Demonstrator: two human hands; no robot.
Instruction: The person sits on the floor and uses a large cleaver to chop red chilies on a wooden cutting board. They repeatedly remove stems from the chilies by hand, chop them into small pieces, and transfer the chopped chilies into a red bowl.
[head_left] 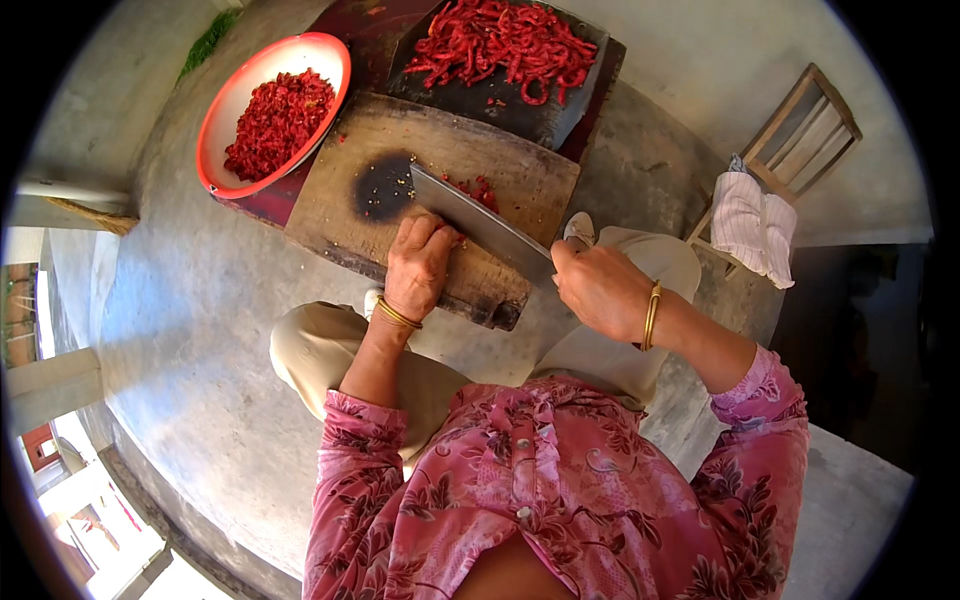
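Note:
My right hand (598, 285) grips the handle of a cleaver (480, 220), its wide blade standing over a worn wooden cutting board (340, 205). Close against the blade's left side, my left hand (418, 265) is closed with its fingers curled down on the board. A bit of red chili pepper shows at its fingertips; most of what it holds is hidden. Chopped red chili (480, 190) lies just beyond the blade. A dark scorched patch marks the board left of the blade's tip.
A white basin with a red rim (337, 62) holds chopped chili at the far left. Whole red chilies (500, 45) fill a dark metal tray (480, 105) behind the board. A wooden chair (805, 135) with a striped cloth (750, 220) stands at right.

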